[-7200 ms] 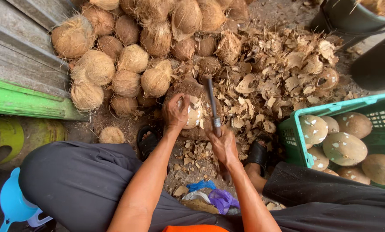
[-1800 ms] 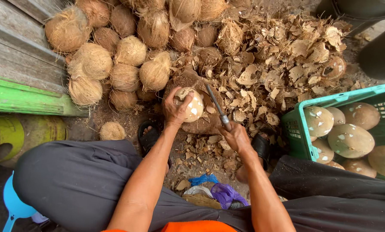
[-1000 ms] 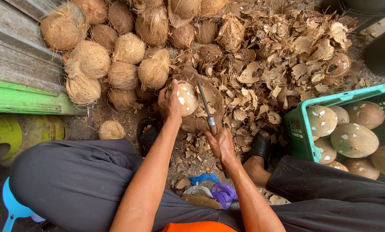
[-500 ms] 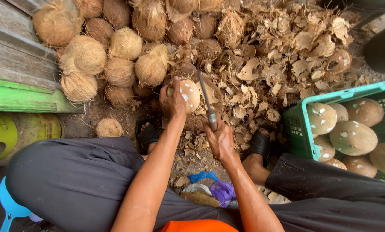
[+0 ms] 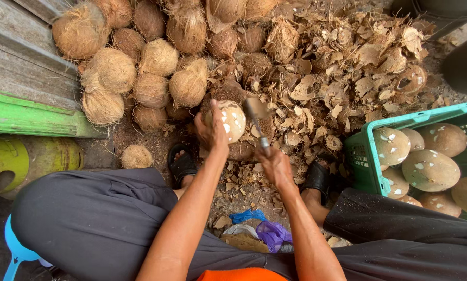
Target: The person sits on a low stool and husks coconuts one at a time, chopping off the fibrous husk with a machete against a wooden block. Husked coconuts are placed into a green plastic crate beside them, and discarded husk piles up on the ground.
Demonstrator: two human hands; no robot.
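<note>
Soft even daylight, motion-blurred blade (image 5: 254, 109)

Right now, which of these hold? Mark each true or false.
1. The left hand holds a partly peeled coconut. True.
2. The right hand is empty. False: it grips a cleaver by the handle.
3. The green crate holds peeled coconuts. True.
4. The husked coconuts are piled on the right. False: they lie upper left, by the wall.
5. Broken shell pieces lie beyond the crate. True.
</note>
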